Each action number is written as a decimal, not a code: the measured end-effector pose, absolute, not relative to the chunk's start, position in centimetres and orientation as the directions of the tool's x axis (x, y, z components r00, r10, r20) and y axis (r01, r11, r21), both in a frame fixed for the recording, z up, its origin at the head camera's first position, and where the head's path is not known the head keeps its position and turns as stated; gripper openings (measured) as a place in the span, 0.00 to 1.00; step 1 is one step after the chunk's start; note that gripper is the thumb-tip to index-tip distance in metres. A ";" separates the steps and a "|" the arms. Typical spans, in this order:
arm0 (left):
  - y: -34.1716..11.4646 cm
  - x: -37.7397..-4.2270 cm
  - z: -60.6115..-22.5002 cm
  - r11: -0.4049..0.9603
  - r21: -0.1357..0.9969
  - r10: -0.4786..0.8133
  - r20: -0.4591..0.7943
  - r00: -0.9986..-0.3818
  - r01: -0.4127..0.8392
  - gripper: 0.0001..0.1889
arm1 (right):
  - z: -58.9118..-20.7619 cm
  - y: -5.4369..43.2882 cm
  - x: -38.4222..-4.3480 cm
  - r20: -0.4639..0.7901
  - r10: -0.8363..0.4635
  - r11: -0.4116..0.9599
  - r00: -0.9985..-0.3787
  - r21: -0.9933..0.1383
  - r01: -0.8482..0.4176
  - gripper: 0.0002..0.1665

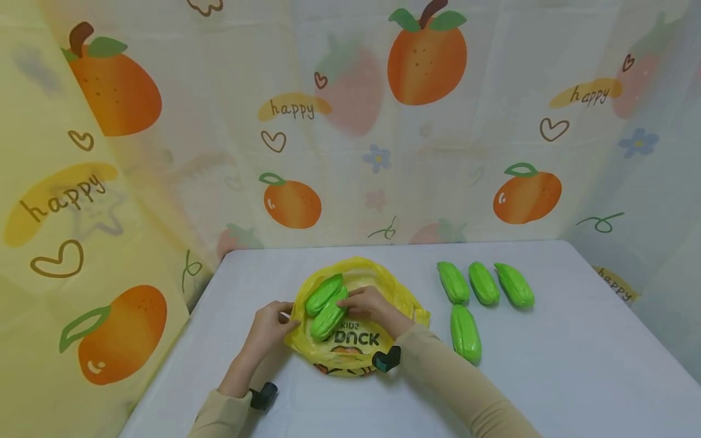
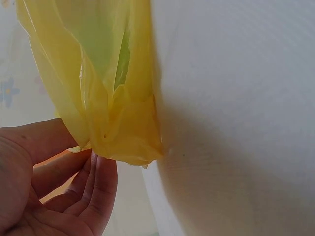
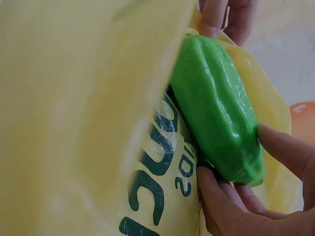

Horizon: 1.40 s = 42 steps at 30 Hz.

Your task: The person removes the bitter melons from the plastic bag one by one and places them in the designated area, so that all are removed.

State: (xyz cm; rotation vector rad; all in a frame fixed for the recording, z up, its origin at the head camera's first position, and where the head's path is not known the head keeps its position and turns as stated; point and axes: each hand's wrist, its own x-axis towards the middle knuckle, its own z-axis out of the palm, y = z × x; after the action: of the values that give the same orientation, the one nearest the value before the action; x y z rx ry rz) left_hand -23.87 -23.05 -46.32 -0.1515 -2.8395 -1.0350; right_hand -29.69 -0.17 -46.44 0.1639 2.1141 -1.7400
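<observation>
A yellow plastic bag [image 1: 364, 267] with dark lettering lies open-mouthed on the table. My left hand [image 1: 268, 325] pinches the bag's left rim; in the left wrist view, thumb and fingers grip the thin yellow film [image 2: 123, 132]. Inside the bag are two glossy green ridged vegetables. My right hand [image 1: 375, 306] reaches over the right side and holds one green vegetable [image 1: 328, 319] by its end. Beside it lies the other green vegetable [image 1: 323, 295]. In the right wrist view, thumb and fingers grasp the held vegetable [image 3: 221, 113] from both sides, close to the bag's lettering.
To the right of the bag, three green vegetables form a row, the middle one [image 1: 484, 284] among them. Another green vegetable [image 1: 466, 334] lies nearer. The white table [image 1: 575, 365] is backed by a fruit-patterned curtain [image 1: 350, 170].
</observation>
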 end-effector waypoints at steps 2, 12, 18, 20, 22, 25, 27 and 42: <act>-23.1 -23.9 -46.3 0.762 0.633 0.055 0.146 -0.988 0.136 0.19 | -46.5 -0.2 -29.8 -0.365 -0.177 0.204 -0.914 -0.922 0.329 0.34; -23.0 -23.7 -46.2 0.766 0.626 0.064 0.152 -0.986 0.146 0.18 | -46.5 -0.4 -29.4 -0.393 -0.215 0.179 -0.894 -0.916 0.359 0.36; -23.0 -23.7 -46.2 0.766 0.627 0.061 0.151 -0.987 0.143 0.18 | -46.0 -0.3 -28.9 -0.389 -0.235 0.216 -0.891 -0.914 0.343 0.37; -23.0 -23.7 -46.3 0.766 0.627 0.061 0.151 -0.987 0.143 0.19 | -45.8 -0.3 -28.8 -0.384 -0.240 0.217 -0.892 -0.916 0.336 0.38; -23.0 -23.7 -46.3 0.765 0.627 0.061 0.153 -0.986 0.145 0.19 | -45.8 -0.3 -28.8 -0.383 -0.252 0.198 -0.889 -0.919 0.340 0.38; -23.0 -23.7 -46.3 0.762 0.630 0.063 0.157 -0.986 0.149 0.19 | -45.9 -0.3 -28.9 -0.376 -0.259 0.197 -0.890 -0.923 0.332 0.37; -23.0 -23.7 -46.2 0.759 0.633 0.063 0.160 -0.985 0.151 0.19 | -46.0 -0.3 -29.0 -0.374 -0.260 0.198 -0.890 -0.923 0.330 0.37; -23.2 -23.5 -46.1 0.760 0.632 0.063 0.161 -0.985 0.152 0.19 | -44.7 0.7 -29.4 -0.386 -0.281 0.123 -0.879 -0.923 0.366 0.36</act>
State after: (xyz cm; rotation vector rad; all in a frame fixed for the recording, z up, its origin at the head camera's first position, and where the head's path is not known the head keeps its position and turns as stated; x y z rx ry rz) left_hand -23.53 -23.15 -46.15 -0.1730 -2.8246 -1.0306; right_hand -29.37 0.75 -44.74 0.0811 1.9338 -1.8066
